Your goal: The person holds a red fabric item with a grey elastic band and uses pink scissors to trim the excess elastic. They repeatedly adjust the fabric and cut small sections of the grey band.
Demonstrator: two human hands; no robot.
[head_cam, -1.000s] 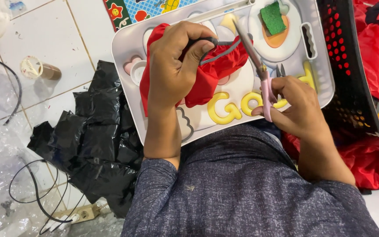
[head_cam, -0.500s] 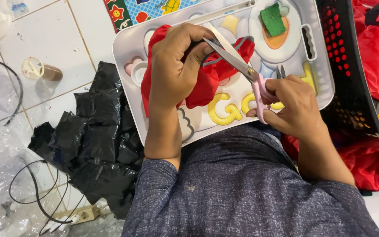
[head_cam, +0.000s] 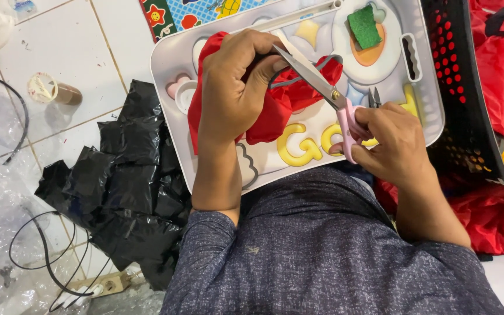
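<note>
Scissors (head_cam: 322, 87) swung toward red cloth (head_cam: 275, 111); hands grasp both; tray (head_cam: 433, 105) holds sponge (head_cam: 364, 26).

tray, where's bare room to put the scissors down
Bare tray strip at the right edge, between the handle slot and black basket. White tiles up left are free too. The tray's middle is crowded: red cloth, both hands, scissors.

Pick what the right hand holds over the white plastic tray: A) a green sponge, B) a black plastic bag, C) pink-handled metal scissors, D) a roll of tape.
C: the right hand wraps its grip around the pink-handled metal scissors, whose blades point toward the bunched red cloth in the left hand, above the white plastic tray.
</note>
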